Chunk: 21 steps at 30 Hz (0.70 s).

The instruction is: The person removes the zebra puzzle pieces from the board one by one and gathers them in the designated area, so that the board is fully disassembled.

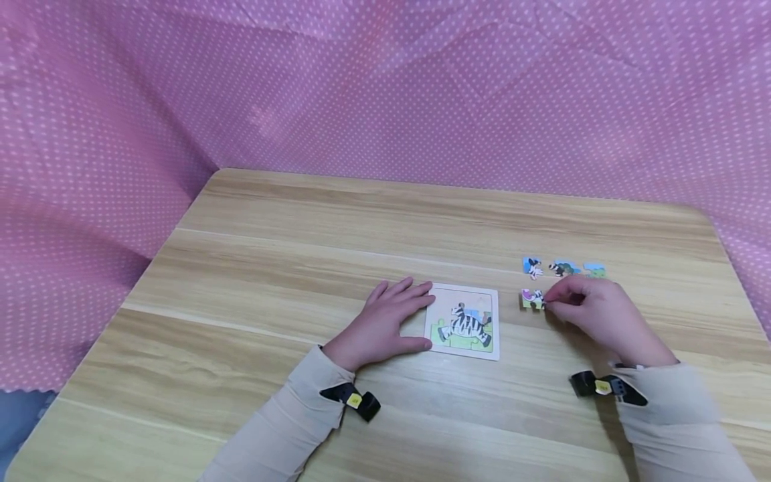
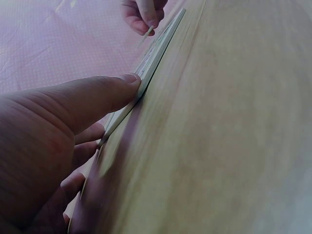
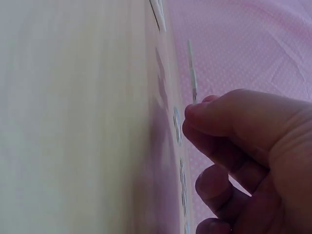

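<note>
On wooden table (image 1: 301, 221), pink dotted cloth (image 1: 385, 87) behind: right hand (image 1: 593, 311) grip pinching puzzle piece (image 1: 531, 298); left hand (image 1: 388, 321) flat.

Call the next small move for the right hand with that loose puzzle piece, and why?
Probably carry the piece left to the puzzle board. The right hand pinches it just right of the board, the upper part of the zebra picture looks unfilled, and the left hand lies flat against the board's left edge, steadying it.
</note>
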{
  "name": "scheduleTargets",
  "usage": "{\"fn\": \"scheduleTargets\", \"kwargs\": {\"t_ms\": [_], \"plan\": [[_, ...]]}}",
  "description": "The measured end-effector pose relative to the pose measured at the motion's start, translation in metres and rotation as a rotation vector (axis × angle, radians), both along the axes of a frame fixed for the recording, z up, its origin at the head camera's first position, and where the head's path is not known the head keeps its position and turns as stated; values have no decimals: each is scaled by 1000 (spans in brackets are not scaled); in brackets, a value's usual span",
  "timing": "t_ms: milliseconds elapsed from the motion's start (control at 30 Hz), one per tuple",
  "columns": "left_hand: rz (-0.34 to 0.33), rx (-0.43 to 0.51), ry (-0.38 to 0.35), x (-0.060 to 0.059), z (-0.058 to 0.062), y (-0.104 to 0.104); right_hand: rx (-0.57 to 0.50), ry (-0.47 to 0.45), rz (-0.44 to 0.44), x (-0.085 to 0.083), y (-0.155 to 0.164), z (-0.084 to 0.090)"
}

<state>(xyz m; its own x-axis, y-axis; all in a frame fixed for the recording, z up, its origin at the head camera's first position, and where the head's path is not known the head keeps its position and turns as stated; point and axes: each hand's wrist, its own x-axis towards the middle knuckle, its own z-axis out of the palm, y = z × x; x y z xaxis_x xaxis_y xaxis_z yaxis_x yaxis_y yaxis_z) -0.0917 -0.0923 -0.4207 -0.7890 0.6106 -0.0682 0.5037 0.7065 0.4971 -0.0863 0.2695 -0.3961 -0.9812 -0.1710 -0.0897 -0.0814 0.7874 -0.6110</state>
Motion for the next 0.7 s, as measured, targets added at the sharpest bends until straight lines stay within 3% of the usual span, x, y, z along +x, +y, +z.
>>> {"fn": "scheduleTargets", "kwargs": {"t_ms": [700], "plan": [[-4, 17, -3, 1, 5, 0, 62, 6, 15, -4, 6, -2]]}}
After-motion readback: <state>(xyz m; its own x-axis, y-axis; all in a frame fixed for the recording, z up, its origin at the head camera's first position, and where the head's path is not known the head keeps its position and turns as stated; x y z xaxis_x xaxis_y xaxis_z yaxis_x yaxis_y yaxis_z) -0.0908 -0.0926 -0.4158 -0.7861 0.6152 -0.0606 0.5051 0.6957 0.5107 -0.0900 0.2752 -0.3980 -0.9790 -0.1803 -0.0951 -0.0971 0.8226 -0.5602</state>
